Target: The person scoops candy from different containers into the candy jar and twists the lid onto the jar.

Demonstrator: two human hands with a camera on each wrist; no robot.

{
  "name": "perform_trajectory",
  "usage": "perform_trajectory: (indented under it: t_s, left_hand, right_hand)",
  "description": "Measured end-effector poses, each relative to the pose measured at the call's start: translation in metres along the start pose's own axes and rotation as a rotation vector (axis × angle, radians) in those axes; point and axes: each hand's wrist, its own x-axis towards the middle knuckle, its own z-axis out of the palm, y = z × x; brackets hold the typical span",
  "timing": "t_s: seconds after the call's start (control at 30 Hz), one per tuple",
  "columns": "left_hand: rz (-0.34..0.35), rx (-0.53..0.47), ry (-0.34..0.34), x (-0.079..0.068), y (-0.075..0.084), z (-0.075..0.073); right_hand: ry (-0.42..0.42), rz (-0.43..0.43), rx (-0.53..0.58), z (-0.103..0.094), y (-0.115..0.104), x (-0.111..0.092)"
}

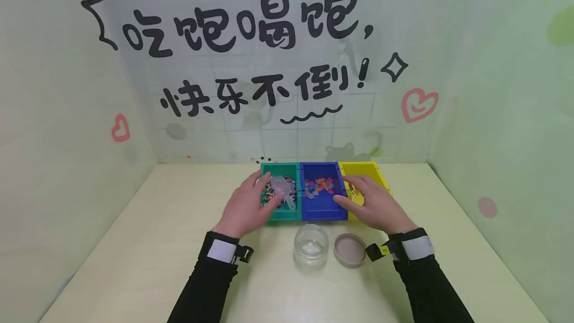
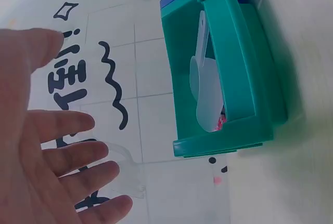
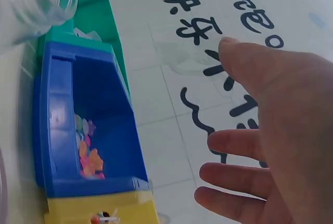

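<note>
My left hand (image 1: pixel 246 206) hovers at the left side of the green bin (image 1: pixel 280 216), fingers relaxed and spread, holding nothing. In that bin a translucent scoop (image 1: pixel 280 186) lies on small multicoloured pieces (image 1: pixel 268 194). Over the border of the blue bin (image 1: pixel 325 213) and the yellow bin (image 1: pixel 365 168), my right hand (image 1: pixel 376 206) is likewise spread with nothing held. Colourful star-like pieces (image 3: pixel 89 159) lie in the blue bin. The yellow bin's contents are partly hidden by the right hand in the head view.
A clear jar (image 1: pixel 311 245), without its lid on, stands in front of the bins. Right of it a round pinkish-grey lid (image 1: pixel 350 249) lies on the pale table (image 1: pixel 179 233). Behind the bins rises a wall (image 1: pixel 202 138) with black lettering.
</note>
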Motion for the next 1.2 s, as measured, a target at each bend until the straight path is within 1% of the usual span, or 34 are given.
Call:
perform_trajectory:
  t_s: [0.13, 0.2, 0.4, 0.5, 0.57, 0.7, 0.8, 0.93, 1.07, 1.2]
  left_hand:
    - [-0.048, -0.049, 0.001, 0.002, -0.006, 0.002]
    - [-0.075, -0.070, 0.001, 0.002, -0.010, 0.004]
    - [-0.175, -0.099, 0.011, 0.002, -0.024, 0.016]
    - [-0.215, -0.112, 0.011, 0.002, -0.030, 0.021]
    - [-0.225, -0.125, 0.010, 0.004, -0.035, 0.024]
    - [-0.222, -0.152, -0.019, 0.006, -0.044, 0.030]
    - [-0.214, -0.182, -0.048, 0.007, -0.049, 0.034]
    - [-0.203, -0.207, -0.062, 0.006, -0.052, 0.034]
    - [-0.188, -0.219, -0.073, 0.007, -0.053, 0.033]
    - [-0.174, -0.218, -0.082, 0.007, -0.054, 0.032]
  right_hand:
    - [0.001, -0.017, -0.020, 0.005, -0.012, 0.007]
    - [-0.011, -0.033, -0.026, 0.008, -0.020, 0.012]
    - [-0.085, -0.094, -0.015, 0.019, -0.046, 0.031]
    - [-0.116, -0.105, -0.046, 0.024, -0.060, 0.042]
    - [-0.136, -0.103, -0.068, 0.027, -0.069, 0.048]
    - [-0.175, -0.117, -0.124, 0.036, -0.082, 0.059]
    - [-0.202, -0.131, -0.163, 0.044, -0.088, 0.064]
    - [-0.228, -0.133, -0.234, 0.059, -0.090, 0.075]
    - [-0.229, -0.131, -0.327, 0.075, -0.092, 0.086]
    - [-0.242, -0.115, -0.345, 0.083, -0.098, 0.091]
